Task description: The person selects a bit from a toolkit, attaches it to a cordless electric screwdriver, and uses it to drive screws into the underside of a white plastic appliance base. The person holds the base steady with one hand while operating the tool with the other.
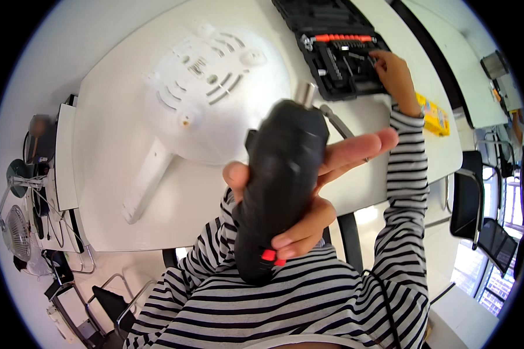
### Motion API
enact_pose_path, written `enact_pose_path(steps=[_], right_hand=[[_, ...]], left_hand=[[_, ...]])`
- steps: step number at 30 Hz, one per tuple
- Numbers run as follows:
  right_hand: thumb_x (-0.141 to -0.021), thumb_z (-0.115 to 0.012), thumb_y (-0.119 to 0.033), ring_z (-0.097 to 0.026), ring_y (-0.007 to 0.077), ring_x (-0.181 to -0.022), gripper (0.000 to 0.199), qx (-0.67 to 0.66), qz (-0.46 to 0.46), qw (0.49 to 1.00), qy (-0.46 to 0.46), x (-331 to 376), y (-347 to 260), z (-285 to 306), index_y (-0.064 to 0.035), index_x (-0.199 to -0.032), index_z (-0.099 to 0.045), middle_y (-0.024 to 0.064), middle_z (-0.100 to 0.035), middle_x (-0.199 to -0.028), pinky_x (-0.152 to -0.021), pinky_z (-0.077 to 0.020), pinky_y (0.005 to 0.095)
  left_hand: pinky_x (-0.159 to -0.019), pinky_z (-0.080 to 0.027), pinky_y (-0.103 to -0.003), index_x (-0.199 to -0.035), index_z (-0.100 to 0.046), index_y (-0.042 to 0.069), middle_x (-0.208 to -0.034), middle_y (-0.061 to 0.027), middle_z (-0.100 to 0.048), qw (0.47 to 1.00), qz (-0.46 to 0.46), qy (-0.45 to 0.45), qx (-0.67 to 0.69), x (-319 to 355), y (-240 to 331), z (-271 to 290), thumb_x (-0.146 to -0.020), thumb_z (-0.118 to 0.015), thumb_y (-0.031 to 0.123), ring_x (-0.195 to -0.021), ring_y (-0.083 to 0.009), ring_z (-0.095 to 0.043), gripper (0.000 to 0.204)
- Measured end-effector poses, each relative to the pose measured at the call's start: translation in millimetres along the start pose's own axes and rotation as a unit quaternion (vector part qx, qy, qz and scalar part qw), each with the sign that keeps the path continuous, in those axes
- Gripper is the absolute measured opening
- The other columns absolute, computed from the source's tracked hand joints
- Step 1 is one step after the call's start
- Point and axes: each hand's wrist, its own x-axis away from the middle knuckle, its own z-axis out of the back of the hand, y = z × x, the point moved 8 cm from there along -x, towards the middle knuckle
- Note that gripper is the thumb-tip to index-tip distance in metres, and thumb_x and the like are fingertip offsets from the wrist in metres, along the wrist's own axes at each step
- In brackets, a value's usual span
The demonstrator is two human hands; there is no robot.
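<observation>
1. Head view, left hand: the left hand (300, 192) grips a black, stubby electric screwdriver with a red switch (282, 186) close under the camera. The thumb sits on the tool's left side, the lower fingers (294, 241) curl round the grip near the red switch, and two fingers stick out straight to the right, off the body.
2. Head view, the tool's lie: its long axis runs from the red switch at the lower end up to the silver bit holder (306, 93) at the top, which carries no bit that I can see. The holder points away from the person, toward the far part of the white tabletop (116, 174).
3. Head view, right hand: the right hand (393, 72), on a black-and-white striped sleeve, reaches into an open black plastic tool case with an orange-handled row of bits (337, 52). Its fingers touch the case's right part; whether they pinch a bit I cannot tell.
4. Head view, the key relation: the case lies beyond and to the right of the bit holder, well apart from it; the right hand is far nearer the case.
5. Head view, surroundings: a white round plastic fan housing with vent slots (215, 93) lies on the tabletop left of the case, and a yellow box (434, 113) lies near the right wrist.
</observation>
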Motion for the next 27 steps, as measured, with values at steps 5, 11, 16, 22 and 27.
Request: enact_pose_path(steps=[5,11,16,22,27], right_hand=[[-0.084,-0.049,-0.010,-0.054,0.0158,-0.067,0.017,-0.208,-0.004,0.971,0.115,17,-94,86,-0.0007,-0.094,-0.059,0.0087,-0.059,-0.085,-0.059,-0.0431,0.0239],[-0.065,-0.074,-0.026,-0.046,0.0251,-0.102,0.089,-0.574,0.061,0.789,-0.208,101,-237,68,0.0010,-0.130,-0.019,0.0167,-0.037,-0.122,-0.080,-0.0410,0.0339],[-0.060,-0.075,-0.016,-0.043,0.0242,-0.106,0.088,-0.576,-0.103,0.718,-0.377,141,-244,22,0.0022,-0.127,-0.020,0.0168,-0.037,-0.120,-0.087,-0.0369,0.0326],[-0.059,-0.068,-0.008,-0.053,0.0183,-0.089,0.082,-0.619,-0.095,0.757,-0.187,130,-223,36,0.0026,-0.126,-0.022,0.0141,-0.053,-0.100,-0.080,-0.0411,0.0299],[-0.054,-0.069,-0.008,-0.061,0.0250,-0.081,0.076,-0.484,0.049,0.853,-0.186,115,-237,55,0.0033,-0.120,-0.034,0.0179,-0.056,-0.102,-0.073,-0.0457,0.0280]], left_hand=[[-0.065,-0.044,-0.031,-0.131,-0.007,-0.008,-0.140,-0.0158,-0.004,0.930,-0.057,0.204,-0.300,9,24,4,-0.069,-0.065,0.025,-0.071,-0.0180,-0.050,0.091],[-0.101,-0.017,-0.037,-0.127,-0.030,-0.006,-0.137,-0.0227,-0.019,0.576,-0.119,0.275,-0.761,15,50,-28,-0.065,-0.063,0.015,-0.128,-0.0301,-0.019,0.074],[-0.096,-0.030,-0.034,-0.120,-0.037,-0.011,-0.133,-0.0245,-0.025,0.451,-0.119,0.257,-0.846,21,51,-38,-0.073,-0.057,0.026,-0.119,-0.0324,-0.036,0.064],[-0.081,-0.044,-0.031,-0.094,-0.057,-0.012,-0.099,-0.0209,-0.056,0.112,-0.133,0.229,-0.958,37,70,-99,-0.073,-0.056,0.001,-0.095,-0.0298,-0.055,0.024],[-0.054,-0.048,-0.023,-0.081,-0.063,-0.004,-0.084,-0.0126,-0.060,0.095,-0.028,0.214,-0.972,60,83,-126,-0.063,-0.065,-0.003,-0.061,-0.0182,-0.060,0.019]])
